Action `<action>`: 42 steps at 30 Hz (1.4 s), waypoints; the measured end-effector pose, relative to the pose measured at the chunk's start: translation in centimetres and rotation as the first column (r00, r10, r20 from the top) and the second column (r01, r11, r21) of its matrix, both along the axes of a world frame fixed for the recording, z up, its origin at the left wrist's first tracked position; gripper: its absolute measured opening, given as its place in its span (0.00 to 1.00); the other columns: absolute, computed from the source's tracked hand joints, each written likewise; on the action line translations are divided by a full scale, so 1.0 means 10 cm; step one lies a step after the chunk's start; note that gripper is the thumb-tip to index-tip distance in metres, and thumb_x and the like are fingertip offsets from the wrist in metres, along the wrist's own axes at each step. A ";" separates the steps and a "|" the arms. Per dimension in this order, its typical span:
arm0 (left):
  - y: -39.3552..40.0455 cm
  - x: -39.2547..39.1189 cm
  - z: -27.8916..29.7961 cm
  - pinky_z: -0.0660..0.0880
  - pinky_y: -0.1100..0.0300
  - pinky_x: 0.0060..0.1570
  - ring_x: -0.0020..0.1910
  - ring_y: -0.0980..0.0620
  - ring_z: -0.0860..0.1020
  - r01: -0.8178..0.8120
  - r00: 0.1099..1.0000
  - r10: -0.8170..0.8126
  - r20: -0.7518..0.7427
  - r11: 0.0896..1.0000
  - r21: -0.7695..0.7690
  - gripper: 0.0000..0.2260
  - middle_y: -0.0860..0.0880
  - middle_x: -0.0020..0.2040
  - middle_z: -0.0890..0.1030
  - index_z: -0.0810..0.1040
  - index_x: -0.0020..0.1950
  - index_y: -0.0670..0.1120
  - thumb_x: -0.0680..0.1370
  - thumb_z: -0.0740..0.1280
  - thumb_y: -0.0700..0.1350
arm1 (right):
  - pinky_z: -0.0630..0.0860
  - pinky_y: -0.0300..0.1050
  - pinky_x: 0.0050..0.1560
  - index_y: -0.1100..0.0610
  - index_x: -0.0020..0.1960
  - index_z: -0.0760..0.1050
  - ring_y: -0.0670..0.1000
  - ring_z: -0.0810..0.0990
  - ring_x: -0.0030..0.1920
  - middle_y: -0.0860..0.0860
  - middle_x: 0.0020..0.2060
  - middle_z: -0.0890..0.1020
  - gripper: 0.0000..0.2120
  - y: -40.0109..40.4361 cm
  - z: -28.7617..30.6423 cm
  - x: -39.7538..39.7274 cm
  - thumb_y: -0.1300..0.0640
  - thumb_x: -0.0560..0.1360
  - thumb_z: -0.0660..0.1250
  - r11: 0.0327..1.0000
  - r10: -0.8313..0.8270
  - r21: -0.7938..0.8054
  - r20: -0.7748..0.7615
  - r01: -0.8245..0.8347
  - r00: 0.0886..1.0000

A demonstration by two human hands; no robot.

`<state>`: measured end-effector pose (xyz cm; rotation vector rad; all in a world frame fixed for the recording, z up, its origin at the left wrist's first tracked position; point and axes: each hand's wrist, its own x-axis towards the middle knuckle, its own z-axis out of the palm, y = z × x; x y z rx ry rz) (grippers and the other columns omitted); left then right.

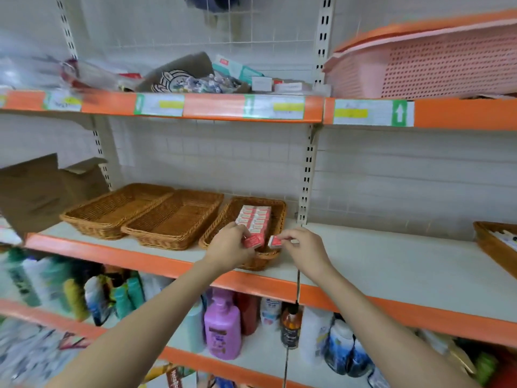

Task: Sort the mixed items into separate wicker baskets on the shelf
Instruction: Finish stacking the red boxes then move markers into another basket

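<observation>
Three wicker baskets stand side by side on the middle shelf. The left basket (112,211) and the middle basket (176,219) hold nothing. The right basket (279,217) holds a row of several small red-and-white boxes (254,217). My left hand (229,245) is over the basket's near end and grips a red box (253,242). Just to the right, my right hand (305,247) pinches another red-and-white box (275,242) at the basket's near right rim.
The upper shelf carries a mixed pile of packets and boxes (195,77) and a pink plastic basket (436,65). A cardboard box (42,191) stands at the left, and another wicker basket (495,245) at the far right. Bottles (222,323) fill the shelf below.
</observation>
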<state>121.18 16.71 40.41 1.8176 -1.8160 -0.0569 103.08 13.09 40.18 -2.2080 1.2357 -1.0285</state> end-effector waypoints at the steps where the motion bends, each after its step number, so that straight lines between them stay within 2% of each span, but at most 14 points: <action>1: -0.01 0.08 -0.01 0.67 0.61 0.45 0.50 0.47 0.75 -0.007 1.000 0.007 -0.007 1.000 -0.003 0.13 0.50 0.47 0.71 0.79 0.55 0.44 0.72 0.71 0.46 | 0.69 0.33 0.53 0.61 0.54 0.82 0.49 0.77 0.54 0.53 0.53 0.81 0.10 -0.03 -0.01 0.07 0.65 0.78 0.64 1.000 0.003 0.003 0.001 -0.003 1.000; 5: -0.06 0.29 -0.05 0.69 0.60 0.46 0.49 0.49 0.75 -0.028 0.999 0.027 -0.037 0.999 -0.027 0.12 0.51 0.46 0.72 0.78 0.55 0.43 0.72 0.69 0.43 | 0.65 0.21 0.46 0.61 0.54 0.82 0.46 0.75 0.52 0.53 0.54 0.80 0.09 -0.24 -0.06 0.30 0.66 0.77 0.64 1.000 0.006 -0.005 -0.002 -0.006 1.000; 7: -0.13 0.35 -0.07 0.72 0.58 0.49 0.49 0.49 0.76 -0.044 0.998 0.041 -0.052 0.998 -0.040 0.13 0.51 0.47 0.72 0.77 0.55 0.44 0.72 0.69 0.42 | 0.65 0.19 0.44 0.62 0.54 0.82 0.48 0.77 0.54 0.53 0.55 0.80 0.09 -0.39 -0.09 0.38 0.65 0.78 0.65 1.000 0.009 -0.013 0.001 -0.009 1.000; 10: -0.26 0.42 -0.05 0.74 0.57 0.49 0.49 0.50 0.76 -0.048 0.997 0.046 -0.062 0.998 -0.032 0.12 0.50 0.51 0.75 0.75 0.55 0.44 0.73 0.70 0.43 | 0.65 0.22 0.44 0.61 0.56 0.81 0.49 0.77 0.58 0.52 0.57 0.79 0.09 -0.61 -0.12 0.51 0.63 0.78 0.64 1.000 0.003 -0.026 -0.016 -0.004 1.000; 13: -0.44 0.47 -0.03 0.73 0.60 0.47 0.50 0.51 0.75 -0.062 0.997 0.060 -0.054 0.998 -0.031 0.11 0.50 0.52 0.76 0.76 0.55 0.45 0.74 0.70 0.43 | 0.68 0.30 0.53 0.61 0.56 0.81 0.49 0.76 0.58 0.52 0.58 0.79 0.09 -0.82 -0.15 0.61 0.64 0.78 0.64 0.998 0.014 -0.053 -0.030 -0.015 0.999; 16: -0.58 0.49 -0.06 0.73 0.61 0.47 0.50 0.52 0.75 -0.054 0.997 0.053 -0.048 0.998 -0.031 0.11 0.50 0.54 0.76 0.76 0.56 0.45 0.75 0.70 0.44 | 0.71 0.38 0.60 0.61 0.57 0.80 0.50 0.76 0.60 0.53 0.59 0.78 0.10 -0.95 -0.23 0.63 0.63 0.79 0.64 0.998 0.036 -0.054 -0.111 -0.042 0.993; 20: -0.79 0.55 -0.09 0.73 0.61 0.51 0.53 0.52 0.75 -0.010 0.999 0.009 -0.034 1.000 -0.016 0.12 0.51 0.55 0.76 0.76 0.57 0.45 0.75 0.70 0.46 | 0.67 0.37 0.60 0.57 0.60 0.79 0.49 0.73 0.61 0.51 0.62 0.77 0.12 -1.03 -0.30 0.61 0.60 0.80 0.62 0.997 0.038 -0.051 -0.205 -0.049 0.978; 26: -1.03 0.70 -0.17 0.72 0.63 0.53 0.55 0.53 0.73 0.098 0.995 -0.098 0.007 0.995 0.034 0.13 0.51 0.55 0.75 0.76 0.59 0.46 0.76 0.69 0.45 | 0.71 0.44 0.64 0.51 0.59 0.78 0.47 0.72 0.62 0.47 0.62 0.75 0.11 -1.04 -0.34 0.61 0.57 0.78 0.66 0.998 0.044 0.046 -0.153 -0.038 0.987; 29: -1.08 0.79 -0.27 0.69 0.67 0.54 0.55 0.56 0.72 0.148 0.989 -0.147 -0.031 0.989 0.029 0.13 0.51 0.56 0.73 0.76 0.60 0.47 0.76 0.69 0.45 | 0.72 0.42 0.63 0.49 0.58 0.78 0.46 0.72 0.61 0.46 0.60 0.73 0.10 -1.06 -0.37 0.62 0.56 0.77 0.67 0.998 0.020 0.064 -0.124 -0.012 0.992; 33: -1.11 0.85 -0.32 0.68 0.69 0.56 0.56 0.56 0.72 0.181 0.980 -0.181 -0.083 0.983 -0.007 0.12 0.51 0.56 0.72 0.77 0.61 0.46 0.78 0.67 0.44 | 0.70 0.31 0.56 0.52 0.59 0.78 0.43 0.72 0.57 0.44 0.55 0.71 0.10 -1.05 -0.36 0.65 0.56 0.78 0.66 0.999 -0.015 0.036 -0.122 0.020 0.992; 35: -1.11 0.87 -0.31 0.70 0.72 0.49 0.51 0.58 0.74 0.180 0.972 -0.186 -0.143 0.982 -0.053 0.09 0.52 0.54 0.74 0.78 0.58 0.46 0.79 0.66 0.45 | 0.71 0.26 0.46 0.53 0.60 0.77 0.40 0.74 0.50 0.44 0.53 0.72 0.11 -1.03 -0.34 0.66 0.55 0.79 0.64 0.998 -0.037 0.049 -0.089 0.042 0.995; 38: -1.08 0.87 -0.29 0.72 0.75 0.38 0.42 0.63 0.77 0.162 0.943 -0.181 -0.279 0.983 -0.089 0.04 0.56 0.45 0.79 0.77 0.51 0.47 0.80 0.64 0.45 | 0.71 0.25 0.36 0.53 0.58 0.75 0.37 0.75 0.42 0.44 0.45 0.78 0.09 -1.02 -0.31 0.67 0.54 0.81 0.60 0.995 -0.092 0.043 -0.054 0.095 0.994; 42: -1.09 0.87 -0.30 0.73 0.73 0.35 0.40 0.61 0.78 0.125 0.948 -0.150 -0.282 0.987 -0.104 0.04 0.52 0.45 0.81 0.76 0.49 0.48 0.81 0.63 0.45 | 0.70 0.27 0.36 0.55 0.53 0.76 0.39 0.76 0.42 0.46 0.46 0.80 0.08 -1.02 -0.33 0.72 0.54 0.81 0.60 0.994 -0.112 -0.022 -0.088 0.110 0.990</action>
